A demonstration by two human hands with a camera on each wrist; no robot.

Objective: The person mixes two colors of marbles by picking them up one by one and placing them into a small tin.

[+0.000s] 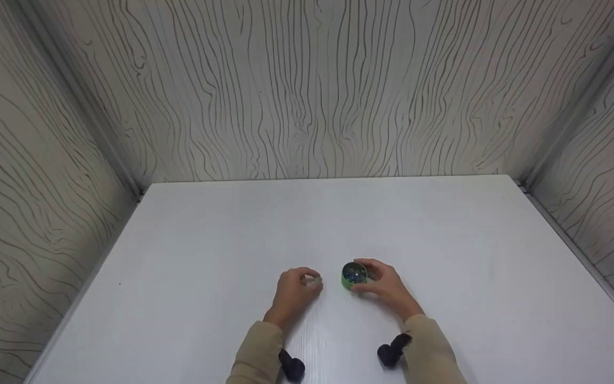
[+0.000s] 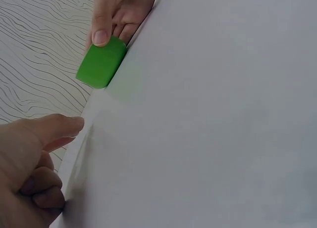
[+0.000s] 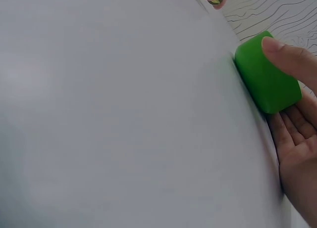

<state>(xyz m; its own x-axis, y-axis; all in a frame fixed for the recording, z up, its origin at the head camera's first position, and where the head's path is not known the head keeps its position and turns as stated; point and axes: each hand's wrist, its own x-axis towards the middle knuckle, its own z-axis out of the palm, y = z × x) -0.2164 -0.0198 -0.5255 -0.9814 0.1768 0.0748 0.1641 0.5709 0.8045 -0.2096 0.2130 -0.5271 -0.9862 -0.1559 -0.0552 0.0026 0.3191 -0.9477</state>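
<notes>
A small bright green cup [image 1: 346, 283] stands upright on the white table, with dark, shiny contents [image 1: 354, 273] that I cannot make out one by one. My right hand [image 1: 387, 286] grips the cup from its right side, thumb on the near wall. Left of the cup and apart from it, my left hand [image 1: 292, 294] pinches a small glass marble [image 3: 216, 0] with a yellow-green streak between thumb and forefinger. In the left wrist view that marble is hidden behind the fingers, while the cup [image 2: 101, 64] shows beyond the fingertips.
The white tabletop [image 1: 221, 229] reaches back to a wood-grain patterned wall [image 1: 307, 96], with similar panels at both sides. A dark wrist camera [image 1: 292, 368] juts from the left sleeve, and another camera [image 1: 390, 352] from the right sleeve.
</notes>
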